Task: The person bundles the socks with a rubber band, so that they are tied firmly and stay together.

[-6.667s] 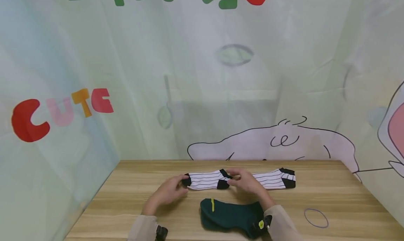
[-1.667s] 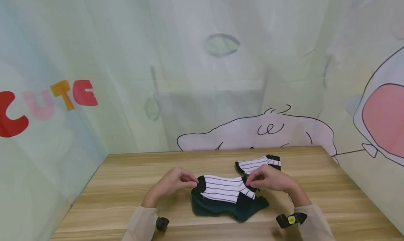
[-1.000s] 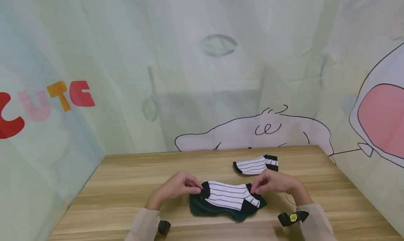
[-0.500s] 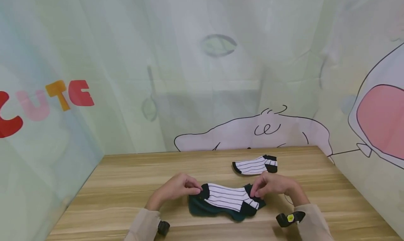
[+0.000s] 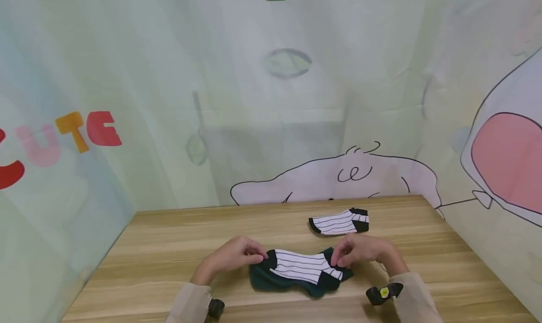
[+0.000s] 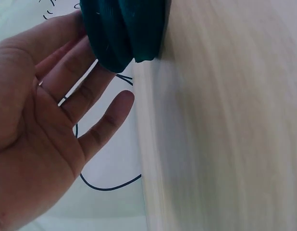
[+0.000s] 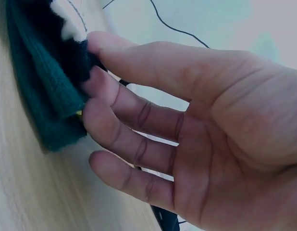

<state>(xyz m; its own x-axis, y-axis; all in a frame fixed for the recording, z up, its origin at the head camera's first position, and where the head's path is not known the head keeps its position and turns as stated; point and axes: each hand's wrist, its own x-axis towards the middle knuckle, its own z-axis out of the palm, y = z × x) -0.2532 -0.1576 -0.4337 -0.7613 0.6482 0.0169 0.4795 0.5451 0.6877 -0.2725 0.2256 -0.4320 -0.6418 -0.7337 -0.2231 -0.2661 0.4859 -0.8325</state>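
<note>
Head view, hands: left hand (image 5: 233,256) and right hand (image 5: 366,248) well apart, each pinching an end of the front striped sock (image 5: 298,266), which sits over the green bundle (image 5: 271,281)
Head view, tip: I'd pull both ends evenly so it doesn't bunch
Head view, socks: 2 striped (back striped sock (image 5: 338,223) lies behind); green, 1 or 2, can't tell
Left wrist view: fingers by green bundle, pinch hidden
Right wrist view: thumb and finger on black fabric

The white ankle sock (image 5: 296,265) with thin black stripes and black toe, heel and cuff lies sideways over the dark green sock layers (image 5: 275,282), which rest on the wooden surface (image 5: 169,233).
</note>
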